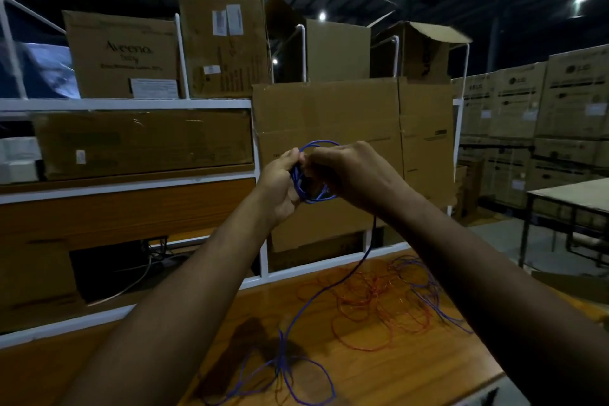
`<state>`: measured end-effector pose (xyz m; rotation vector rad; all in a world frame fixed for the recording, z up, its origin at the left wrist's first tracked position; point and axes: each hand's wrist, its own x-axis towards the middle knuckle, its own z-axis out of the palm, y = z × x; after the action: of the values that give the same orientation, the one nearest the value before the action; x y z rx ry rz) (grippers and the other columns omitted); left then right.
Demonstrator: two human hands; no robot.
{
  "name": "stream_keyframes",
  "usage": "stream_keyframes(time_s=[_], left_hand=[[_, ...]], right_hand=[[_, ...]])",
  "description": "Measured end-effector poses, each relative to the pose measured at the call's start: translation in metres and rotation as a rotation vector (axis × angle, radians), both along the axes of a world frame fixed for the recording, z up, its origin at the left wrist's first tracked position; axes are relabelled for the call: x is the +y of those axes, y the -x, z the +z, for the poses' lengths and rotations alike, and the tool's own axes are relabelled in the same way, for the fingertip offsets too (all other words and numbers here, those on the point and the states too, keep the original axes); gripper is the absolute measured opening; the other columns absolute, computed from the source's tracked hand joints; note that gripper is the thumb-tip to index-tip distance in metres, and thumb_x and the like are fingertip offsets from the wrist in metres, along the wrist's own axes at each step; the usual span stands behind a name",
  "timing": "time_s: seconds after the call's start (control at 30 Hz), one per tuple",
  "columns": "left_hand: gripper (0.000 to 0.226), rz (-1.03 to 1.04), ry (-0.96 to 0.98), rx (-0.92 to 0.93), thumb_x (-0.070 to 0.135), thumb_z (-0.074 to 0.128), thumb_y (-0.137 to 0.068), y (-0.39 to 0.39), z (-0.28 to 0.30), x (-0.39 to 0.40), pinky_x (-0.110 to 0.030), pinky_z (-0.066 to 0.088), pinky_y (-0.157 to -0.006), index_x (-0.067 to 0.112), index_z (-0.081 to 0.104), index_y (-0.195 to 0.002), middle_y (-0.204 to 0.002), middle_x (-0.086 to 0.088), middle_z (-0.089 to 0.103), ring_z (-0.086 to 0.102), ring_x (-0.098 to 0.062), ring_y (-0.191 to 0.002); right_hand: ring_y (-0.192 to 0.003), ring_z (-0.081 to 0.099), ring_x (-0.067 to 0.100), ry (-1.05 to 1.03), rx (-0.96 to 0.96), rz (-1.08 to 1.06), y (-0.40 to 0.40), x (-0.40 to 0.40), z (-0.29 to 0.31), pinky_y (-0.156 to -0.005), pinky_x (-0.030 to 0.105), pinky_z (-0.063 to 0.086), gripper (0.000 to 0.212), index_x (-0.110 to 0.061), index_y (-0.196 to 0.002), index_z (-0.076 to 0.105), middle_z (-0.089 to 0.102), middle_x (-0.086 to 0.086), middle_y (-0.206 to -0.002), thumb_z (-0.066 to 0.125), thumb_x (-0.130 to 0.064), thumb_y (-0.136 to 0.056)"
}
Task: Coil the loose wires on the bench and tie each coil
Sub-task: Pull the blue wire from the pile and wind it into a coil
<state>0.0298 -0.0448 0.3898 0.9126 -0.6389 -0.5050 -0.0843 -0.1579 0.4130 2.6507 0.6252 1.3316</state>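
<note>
Both my hands are raised in front of me above the wooden bench [379,372]. My left hand [280,181] grips a small coil of blue wire [304,188], fingers curled round its left side. My right hand [349,171] pinches the same coil from the right, and a blue loop [321,143] arches over the fingers. From the coil a blue strand [349,273] hangs down to the bench and ends in loose blue loops [296,376] near the front. A tangle of red wire [372,310] lies on the bench further right, with more blue wire [425,287] across it.
A white metal shelf frame [131,104] stands behind the bench, loaded with cardboard boxes [329,128]. Another table [573,198] stands at the right, with stacked cartons [527,109] beyond it. Cables hang in the dark gap [131,270] under the shelf at the left.
</note>
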Motion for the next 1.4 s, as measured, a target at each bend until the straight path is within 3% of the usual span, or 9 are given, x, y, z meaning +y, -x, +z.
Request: stream_keyframes(time_s=[0.2,0.37,0.5,0.7,0.83,1.03,1.13,1.27,1.4], left_hand=[[0.025,-0.121,-0.064,-0.034,0.026,0.032,-0.108,0.004,0.003,0.002,-0.017,0.031,-0.035,0.012,0.049,-0.095,-0.050,0.004,0.039,0.035,-0.005,-0.037],[0.031,-0.215,-0.119,-0.018,0.025,0.030,-0.107,0.003,0.012,0.004,-0.016,0.022,-0.032,0.012,0.048,-0.085,-0.044,0.007,0.030,0.025,-0.004,-0.032],[0.035,-0.220,-0.178,-0.056,0.026,0.030,-0.106,0.004,0.013,0.009,-0.016,0.022,-0.032,0.010,0.049,-0.081,-0.043,0.008,0.028,0.024,-0.003,-0.032],[0.042,-0.278,-0.136,-0.052,0.037,0.029,-0.106,0.002,0.008,0.011,-0.018,0.022,-0.035,0.015,0.047,-0.076,-0.046,0.009,0.028,0.023,-0.005,-0.036],[0.040,-0.203,-0.177,-0.114,0.037,0.032,-0.106,-0.002,0.005,0.013,-0.018,0.021,-0.034,0.016,0.047,-0.076,-0.049,0.009,0.027,0.022,-0.005,-0.037],[0.040,-0.117,-0.128,-0.008,0.032,0.031,-0.107,-0.010,0.002,0.014,-0.017,0.014,-0.031,0.018,0.039,-0.070,-0.043,0.010,0.022,0.018,-0.004,-0.031],[0.040,-0.081,-0.056,0.027,0.030,0.031,-0.108,-0.015,0.006,0.017,-0.016,0.012,-0.032,0.019,0.037,-0.070,-0.041,0.010,0.022,0.018,-0.004,-0.030],[0.039,-0.016,-0.018,0.042,0.030,0.033,-0.107,-0.023,0.011,0.023,-0.015,0.014,-0.030,0.019,0.038,-0.070,-0.042,0.009,0.021,0.018,-0.004,-0.031],[0.039,0.013,-0.026,0.043,0.030,0.033,-0.108,-0.028,0.009,0.022,-0.017,0.013,-0.029,0.018,0.038,-0.071,-0.042,0.009,0.022,0.018,-0.005,-0.031]], right_hand=[[-0.059,0.051,0.018,-0.129,-0.225,-0.179,-0.022,-0.025,-0.010,-0.047,0.036,0.048,0.032,-0.011,-0.092,0.056,0.055,0.002,-0.085,0.045,-0.041,-0.099],[-0.094,0.052,0.023,-0.183,-0.295,-0.180,-0.036,-0.031,-0.025,-0.066,0.032,0.047,0.028,-0.010,-0.094,0.055,0.052,0.012,-0.113,0.048,-0.036,-0.103],[-0.060,0.055,0.017,-0.400,-0.201,0.025,-0.037,-0.029,-0.026,-0.051,0.041,0.049,0.027,-0.011,-0.091,0.054,0.058,0.002,-0.077,0.051,-0.035,-0.103],[-0.048,0.052,0.009,-0.643,-0.247,0.064,-0.044,-0.021,-0.027,-0.042,0.032,0.039,0.025,-0.014,-0.089,0.061,0.057,-0.005,-0.060,0.058,-0.037,-0.099],[-0.050,0.056,0.009,-0.823,-0.067,0.034,-0.045,-0.016,-0.027,-0.047,0.037,0.047,0.034,-0.014,-0.089,0.059,0.061,0.003,-0.065,0.051,-0.045,-0.100],[-0.071,0.074,0.023,-1.180,0.389,0.257,-0.037,-0.021,-0.047,-0.043,0.025,0.044,0.033,-0.011,-0.103,0.051,0.074,0.013,-0.087,0.051,-0.044,-0.100],[-0.088,0.072,0.026,-1.325,0.627,0.374,-0.034,-0.040,-0.079,-0.069,0.038,0.057,0.030,-0.008,-0.106,0.057,0.071,0.014,-0.097,0.064,-0.034,-0.091],[-0.108,0.066,0.029,-1.361,1.031,0.419,-0.021,-0.062,-0.134,-0.098,0.048,0.049,0.031,-0.009,-0.115,0.060,0.070,0.011,-0.106,0.069,-0.015,-0.086],[-0.093,0.070,0.024,-1.593,0.912,0.440,-0.014,-0.053,-0.160,-0.084,0.042,0.056,0.019,-0.005,-0.112,0.060,0.068,0.014,-0.101,0.058,-0.003,-0.094]])
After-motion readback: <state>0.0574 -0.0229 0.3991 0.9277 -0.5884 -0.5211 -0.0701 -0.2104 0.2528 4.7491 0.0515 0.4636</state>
